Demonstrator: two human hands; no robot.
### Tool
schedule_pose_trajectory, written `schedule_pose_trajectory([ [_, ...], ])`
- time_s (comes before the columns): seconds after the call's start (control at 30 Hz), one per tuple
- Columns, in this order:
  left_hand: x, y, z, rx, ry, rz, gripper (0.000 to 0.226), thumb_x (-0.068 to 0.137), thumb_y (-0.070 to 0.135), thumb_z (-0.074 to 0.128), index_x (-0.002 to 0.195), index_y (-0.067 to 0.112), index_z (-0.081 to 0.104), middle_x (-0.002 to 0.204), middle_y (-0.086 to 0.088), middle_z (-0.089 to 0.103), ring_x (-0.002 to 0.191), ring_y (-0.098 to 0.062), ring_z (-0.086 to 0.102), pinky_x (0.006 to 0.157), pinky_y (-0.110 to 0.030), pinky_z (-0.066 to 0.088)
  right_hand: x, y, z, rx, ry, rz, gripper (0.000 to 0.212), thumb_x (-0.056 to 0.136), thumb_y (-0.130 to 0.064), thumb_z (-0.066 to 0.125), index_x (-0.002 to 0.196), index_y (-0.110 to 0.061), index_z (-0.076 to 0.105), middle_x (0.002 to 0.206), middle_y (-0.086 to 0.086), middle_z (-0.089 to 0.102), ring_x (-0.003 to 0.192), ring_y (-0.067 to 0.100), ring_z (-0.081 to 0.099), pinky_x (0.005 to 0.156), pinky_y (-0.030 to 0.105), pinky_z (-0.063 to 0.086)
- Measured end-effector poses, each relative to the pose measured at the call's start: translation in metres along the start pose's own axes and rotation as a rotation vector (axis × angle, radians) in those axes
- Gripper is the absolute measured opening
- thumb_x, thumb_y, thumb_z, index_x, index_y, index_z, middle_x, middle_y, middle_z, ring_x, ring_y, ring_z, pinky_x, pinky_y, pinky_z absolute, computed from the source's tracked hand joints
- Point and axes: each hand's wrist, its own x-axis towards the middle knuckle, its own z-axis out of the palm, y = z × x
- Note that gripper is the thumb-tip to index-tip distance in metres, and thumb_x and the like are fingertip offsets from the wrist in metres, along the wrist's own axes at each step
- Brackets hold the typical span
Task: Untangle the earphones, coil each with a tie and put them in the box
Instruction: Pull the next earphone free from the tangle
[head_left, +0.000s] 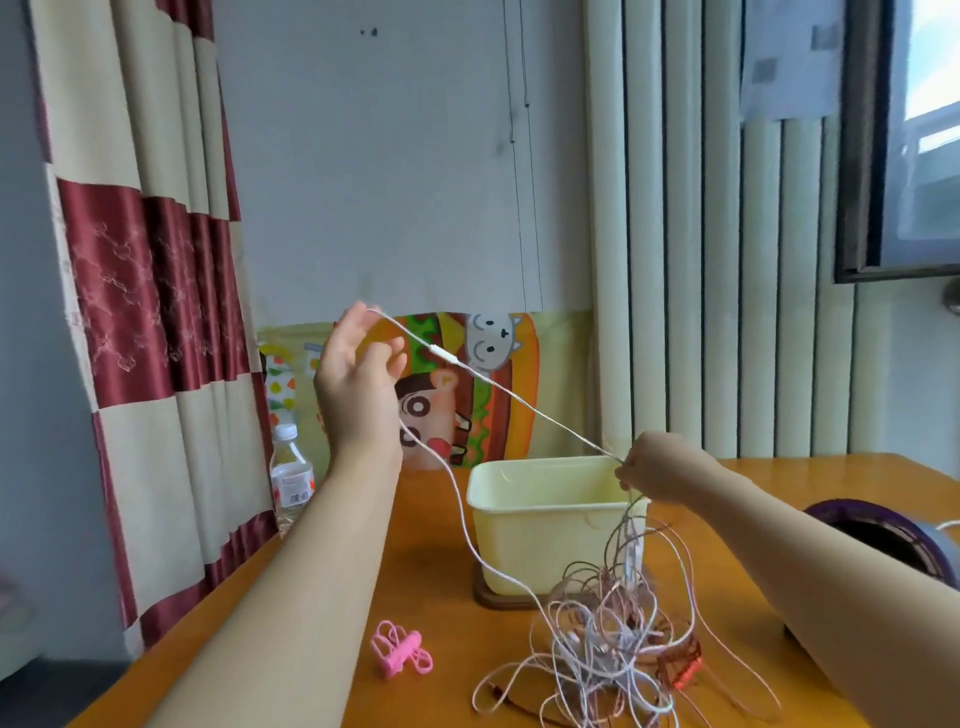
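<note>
Forearms reach in from the bottom corners, both bare, over an orange wooden table (426, 561). On it, toward the back, stands a cream box (545, 540) with nothing to be seen inside it. Just in front of the box and to its right lies the tangle (613, 639) of earphones, still a loose heap of white and coppery leads.

One white cable (519, 402) is drawn taut out of the heap. The right hand (657, 470) pinches it above the box's near rim. The left hand (358, 374) is raised high and well to the left, fingers loosely curled and palm showing. The cable seems hooked over its topmost fingertip rather than gripped, and a second run of it drops behind the wrist back to the heap. An inline remote (444, 353) sits on the taut stretch, near the left hand.

The step in hand looks like freeing this one earphone. It should go best by keeping the stretch only lightly taut and following it down to where it enters the heap. There the right hand can lift the crossing loops off instead of hauling, since pulling hard would likely tighten any knots. The plug end wants feeding back through, not dragging.

Counted: two hands, one box, one heap, one clear bottle (291, 478) at the table's left edge, and one pink bunch of ties (400, 649) lying near the front. How many earphones or single ties there are I cannot tell.
</note>
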Motion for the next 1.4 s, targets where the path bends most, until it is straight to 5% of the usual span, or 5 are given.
schedule_pose_trajectory([
  [0.37, 0.000, 0.002, 0.002, -0.002, -0.032, -0.038, 0.037, 0.094, -0.006, 0.041, 0.112, 0.022, 0.058, 0.114, 0.003, 0.062, 0.092, -0.013, 0.060, 0.083, -0.025, 0.052, -0.014, -0.036, -0.097, 0.687, 0.554, -0.196, 0.030, 0.096, -0.020, 0.049, 0.087, -0.001, 0.070, 0.079, 0.013, 0.070, 0.070, 0.026, 0.067, 0.067, 0.033, 0.053],
  [0.57, -0.015, -0.013, 0.007, 0.019, -0.096, -0.139, 0.040, 0.094, -0.006, 0.040, 0.120, 0.018, 0.057, 0.111, 0.004, 0.061, 0.079, -0.008, 0.059, 0.075, -0.022, 0.052, -0.029, -0.033, -0.076, 0.481, 0.038, -0.177, 0.028, 0.096, -0.017, 0.049, 0.074, -0.011, 0.065, 0.062, 0.003, 0.063, 0.046, 0.007, 0.058, 0.042, 0.013, 0.042],
  [1.0, -0.018, -0.026, 0.003, 0.064, -0.126, -0.206, 0.041, 0.095, -0.004, 0.042, 0.127, 0.017, 0.055, 0.116, 0.006, 0.061, 0.076, -0.009, 0.058, 0.081, -0.025, 0.050, -0.027, -0.016, -0.049, 0.540, 0.014, -0.157, 0.032, 0.096, -0.020, 0.046, 0.071, -0.016, 0.065, 0.071, 0.002, 0.068, 0.063, 0.013, 0.064, 0.053, 0.019, 0.049],
  [1.23, 0.007, -0.012, 0.009, 0.031, -0.115, -0.145, 0.043, 0.095, -0.005, 0.040, 0.132, 0.015, 0.051, 0.121, 0.006, 0.058, 0.074, -0.007, 0.056, 0.074, -0.022, 0.051, -0.027, -0.011, -0.062, 1.180, -0.048, -0.131, 0.031, 0.101, -0.021, 0.041, 0.089, -0.006, 0.065, 0.063, 0.008, 0.063, 0.053, 0.020, 0.054, 0.071, 0.035, 0.050],
  [1.4, 0.012, -0.005, 0.013, 0.109, -0.179, -0.110, 0.045, 0.096, -0.002, 0.041, 0.137, 0.015, 0.046, 0.122, 0.008, 0.055, 0.076, -0.007, 0.057, 0.075, -0.023, 0.050, -0.029, -0.018, -0.066, 0.947, -0.099, -0.180, 0.029, 0.099, -0.026, 0.046, 0.095, -0.009, 0.069, 0.074, 0.005, 0.070, 0.069, 0.017, 0.066, 0.068, 0.028, 0.054],
])
